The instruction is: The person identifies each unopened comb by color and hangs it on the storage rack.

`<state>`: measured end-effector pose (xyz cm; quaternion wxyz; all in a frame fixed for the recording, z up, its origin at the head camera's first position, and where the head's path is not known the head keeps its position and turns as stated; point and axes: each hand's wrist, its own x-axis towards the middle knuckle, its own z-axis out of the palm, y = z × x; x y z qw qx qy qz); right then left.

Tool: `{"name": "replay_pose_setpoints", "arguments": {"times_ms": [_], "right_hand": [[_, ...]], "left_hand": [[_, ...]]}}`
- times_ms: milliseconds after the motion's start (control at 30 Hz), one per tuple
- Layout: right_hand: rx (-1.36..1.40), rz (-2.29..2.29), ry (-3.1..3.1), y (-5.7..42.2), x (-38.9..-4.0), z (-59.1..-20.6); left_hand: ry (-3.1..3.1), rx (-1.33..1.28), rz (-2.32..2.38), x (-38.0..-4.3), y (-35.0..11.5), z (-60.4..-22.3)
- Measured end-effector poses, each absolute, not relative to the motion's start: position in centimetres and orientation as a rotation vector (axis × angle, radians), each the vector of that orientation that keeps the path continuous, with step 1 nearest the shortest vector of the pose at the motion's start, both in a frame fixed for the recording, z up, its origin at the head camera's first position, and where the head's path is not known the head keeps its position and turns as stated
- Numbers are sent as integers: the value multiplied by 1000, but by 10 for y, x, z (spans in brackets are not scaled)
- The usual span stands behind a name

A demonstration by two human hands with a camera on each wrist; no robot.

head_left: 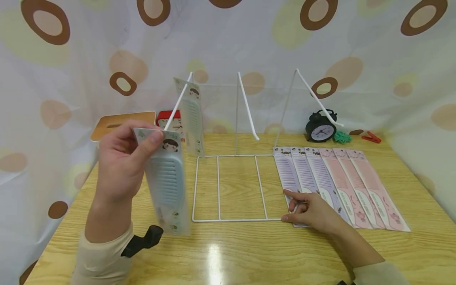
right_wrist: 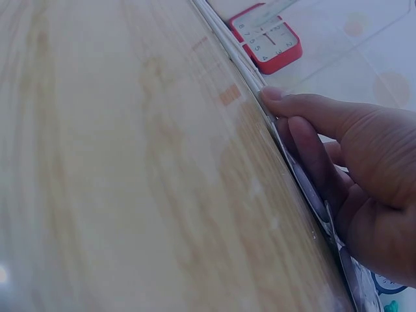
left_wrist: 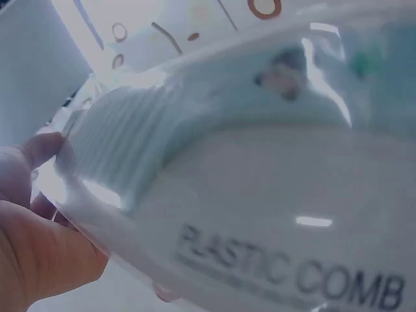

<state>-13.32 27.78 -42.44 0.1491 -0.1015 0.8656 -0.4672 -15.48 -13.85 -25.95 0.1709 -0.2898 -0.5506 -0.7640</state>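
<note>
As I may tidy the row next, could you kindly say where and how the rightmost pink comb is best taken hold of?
I'd pinch the rightmost pink comb by its near right corner, coming from the right: it lies flat, its right edge looks free, and another comb adjoins its left.

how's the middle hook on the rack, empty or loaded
Empty: in the head view the middle hook shows bare white wire from bend to tip, while a packaged comb hangs on the left hook.
</note>
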Motion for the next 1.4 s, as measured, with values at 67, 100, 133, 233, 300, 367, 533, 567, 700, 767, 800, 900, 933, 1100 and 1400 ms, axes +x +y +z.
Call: {"name": "replay_pose_setpoints", "arguments": {"times_ms": [67, 100, 133, 233, 300, 367, 533, 567, 700, 767, 800, 900, 933, 1100, 1400], "right_hand": [[-291, -1345, 2487, 277, -133, -425], [-292, -1348, 2485, 277, -133, -425], [-292, -1346, 2485, 277, -133, -425], [-294, -1343, 2493, 276, -133, -425], [-296, -1340, 2503, 276, -133, -425], [-300, -1338, 2509, 276, -133, -425], [-322, -1330, 2502, 276, -134, -425], [-322, -1329, 2502, 277, -134, -425], [-309, -1333, 2506, 279, -133, -424], [-305, -1332, 2506, 280, -133, -423], [-307, -1331, 2506, 280, -133, -424], [-311, -1330, 2503, 280, -133, -424], [-309, -1331, 2502, 280, -133, -424], [-297, -1336, 2496, 280, -133, -425], [-316, -1316, 2515, 280, -134, -425]], "left_hand": [[-1558, -819, -2210, -154, -139, -259], [-1565, -811, -2220, -153, -139, -259], [-1573, -803, -2232, -153, -140, -259], [-1622, -784, -2234, -152, -142, -259], [-1662, -779, -2230, -154, -143, -259], [-1698, -768, -2230, -156, -143, -260], [-1791, -648, -2151, -164, -141, -264], [-1806, -626, -2133, -166, -140, -265], [-1859, -577, -2088, -176, -139, -270], [-1903, -545, -2074, -183, -139, -273], [-1929, -524, -2061, -186, -139, -275], [-2007, -461, -2040, -198, -138, -282], [-2037, -441, -2025, -201, -138, -284], [-2101, -381, -1989, -215, -136, -297], [-2141, -329, -1958, -224, -132, -307]]}}
